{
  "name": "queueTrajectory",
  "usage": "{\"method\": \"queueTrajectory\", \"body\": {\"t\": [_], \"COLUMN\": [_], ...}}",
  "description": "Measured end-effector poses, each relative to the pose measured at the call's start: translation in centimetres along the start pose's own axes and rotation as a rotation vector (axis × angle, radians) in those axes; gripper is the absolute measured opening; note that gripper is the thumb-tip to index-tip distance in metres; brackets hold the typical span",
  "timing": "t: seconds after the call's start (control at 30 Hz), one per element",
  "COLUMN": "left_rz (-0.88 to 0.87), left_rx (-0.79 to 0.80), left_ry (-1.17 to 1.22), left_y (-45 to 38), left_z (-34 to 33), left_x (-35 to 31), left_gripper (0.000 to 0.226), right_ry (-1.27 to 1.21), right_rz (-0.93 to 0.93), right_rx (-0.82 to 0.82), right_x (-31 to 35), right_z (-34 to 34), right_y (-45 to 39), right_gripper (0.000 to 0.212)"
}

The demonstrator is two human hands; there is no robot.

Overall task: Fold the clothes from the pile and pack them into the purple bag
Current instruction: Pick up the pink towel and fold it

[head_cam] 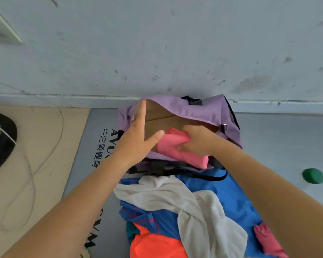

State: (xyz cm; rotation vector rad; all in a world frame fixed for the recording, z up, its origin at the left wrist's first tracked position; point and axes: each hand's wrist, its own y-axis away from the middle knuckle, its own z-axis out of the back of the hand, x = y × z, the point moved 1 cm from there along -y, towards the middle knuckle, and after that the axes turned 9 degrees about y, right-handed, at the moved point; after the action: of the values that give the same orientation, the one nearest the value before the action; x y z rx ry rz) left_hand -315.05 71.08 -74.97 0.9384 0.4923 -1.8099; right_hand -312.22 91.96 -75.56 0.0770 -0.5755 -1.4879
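Observation:
The purple bag (198, 110) lies open against the wall, its tan lining showing. My right hand (198, 140) grips a folded pink garment (177, 148) that sits half inside the bag's mouth. My left hand (138, 135) has straight fingers spread against the bag's left rim, holding the opening wide. In front of the bag lies the pile: a white garment (175, 198) over a blue one (231, 198), an orange piece (153, 243) at the bottom and another pink piece (267, 239) at the right.
The bag and pile rest on a grey mat (93, 146) with printed lettering. A green round object (313, 175) lies to the right. A thin white cable (32, 174) loops over the beige floor on the left, beside a black object (0, 138).

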Motion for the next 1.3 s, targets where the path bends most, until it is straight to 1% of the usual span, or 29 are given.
{"method": "queueTrajectory", "body": {"t": [0.03,0.07,0.1,0.17,0.2,0.23,0.3,0.33,0.37,0.43,0.5,0.53,0.57,0.63,0.67,0.73,0.8,0.87,0.93,1.0,1.03,1.07,1.13,1.17,1.2,1.3], "left_rz": [-0.043,-0.062,-0.074,-0.177,-0.251,-0.295,-0.284,-0.255,-0.229,-0.227,-0.231,-0.193,-0.118,0.044,0.084,0.055,-0.036,-0.079,-0.081,-0.067,-0.063,-0.069,-0.089,-0.093,-0.088,-0.086], "left_rx": [0.005,0.007,0.002,-0.059,-0.104,-0.142,-0.157,-0.139,-0.116,-0.121,-0.187,-0.221,-0.225,-0.164,-0.127,-0.106,-0.149,-0.186,-0.203,-0.202,-0.203,-0.203,-0.196,-0.188,-0.177,-0.145], "left_ry": [-0.029,-0.073,-0.143,-0.407,-0.542,-0.622,-0.655,-0.645,-0.629,-0.604,-0.594,-0.595,-0.588,-0.542,-0.515,-0.467,-0.387,-0.31,-0.255,-0.211,-0.203,-0.198,-0.177,-0.16,-0.144,-0.129], "left_y": [0.0,-0.1,-0.3,-0.5,-0.6,-0.5,-0.4,-0.3,-0.4,-0.5,-0.7,-0.9,-1.0,-1.3,-1.5,-1.6,-1.5,-1.1,-0.5,-0.1,0.1,0.1,0.1,0.1,0.1,0.3], "left_z": [0.4,0.9,1.5,2.6,3.0,3.3,3.3,3.2,3.1,2.8,2.7,2.8,2.9,3.1,3.1,2.9,2.8,2.5,2.1,1.6,1.5,1.4,1.4,1.5,1.6,1.7], "left_x": [0.4,0.7,1.2,1.8,2.0,2.4,3.2,3.6,4.0,4.4,4.5,4.7,4.8,5.3,5.6,6.1,6.4,6.5,6.8,7.0,7.1,7.2,7.4,7.5,7.7,8.3], "left_gripper": [0.089,0.086,0.081,0.065,0.057,0.051,0.048,0.05,0.054,0.057,0.056,0.058,0.063,0.079,0.086,0.087,0.081,0.078,0.078,0.078,0.078,0.078,0.08,0.082,0.084,0.089], "right_ry": [0.003,-0.034,-0.113,-0.352,-0.498,-0.684,-1.067,-1.181,-1.223,-1.178,-1.093,-1.066,-1.053,-1.085,-1.122,-1.205,-1.208,-1.092,-0.999,-0.896,-0.879,-0.926,-1.132,-1.214,-1.236,-1.114], "right_rz": [-0.071,-0.153,-0.23,-0.316,-0.335,-0.343,-0.311,-0.274,-0.245,-0.232,-0.254,-0.268,-0.279,-0.264,-0.238,-0.182,-0.214,-0.351,-0.518,-0.578,-0.552,-0.488,-0.356,-0.332,-0.344,-0.453], "right_rx": [0.041,0.044,0.034,-0.055,-0.118,-0.187,-0.286,-0.296,-0.289,-0.276,-0.254,-0.239,-0.224,-0.223,-0.231,-0.237,-0.18,-0.125,-0.086,-0.031,-0.02,-0.027,-0.015,0.001,0.014,-0.02], "right_x": [0.0,-0.2,-0.4,-0.6,-0.5,-0.4,-0.1,0.1,0.4,1.1,1.4,1.5,1.4,1.3,1.3,1.4,1.3,1.2,1.4,2.2,2.8,3.1,3.2,3.2,3.1,2.8], "right_z": [-0.4,-0.6,-0.5,0.4,1.2,2.0,3.6,4.2,4.6,4.6,3.9,3.4,3.0,2.1,1.7,0.4,-1.8,-4.3,-6.4,-7.5,-7.7,-8.0,-8.6,-8.9,-9.1,-9.7], "right_y": [-0.9,-1.6,-2.1,-2.9,-3.4,-3.9,-4.9,-5.4,-5.9,-6.9,-7.6,-7.8,-8.0,-8.1,-8.1,-8.1,-8.2,-8.7,-9.6,-10.4,-10.8,-11.1,-11.5,-11.5,-11.4,-11.8], "right_gripper": [0.027,0.032,0.034,0.039,0.043,0.046,0.044,0.043,0.043,0.045,0.047,0.048,0.048,0.047,0.045,0.037,0.038,0.044,0.048,0.056,0.058,0.057,0.048,0.044,0.042,0.041]}}
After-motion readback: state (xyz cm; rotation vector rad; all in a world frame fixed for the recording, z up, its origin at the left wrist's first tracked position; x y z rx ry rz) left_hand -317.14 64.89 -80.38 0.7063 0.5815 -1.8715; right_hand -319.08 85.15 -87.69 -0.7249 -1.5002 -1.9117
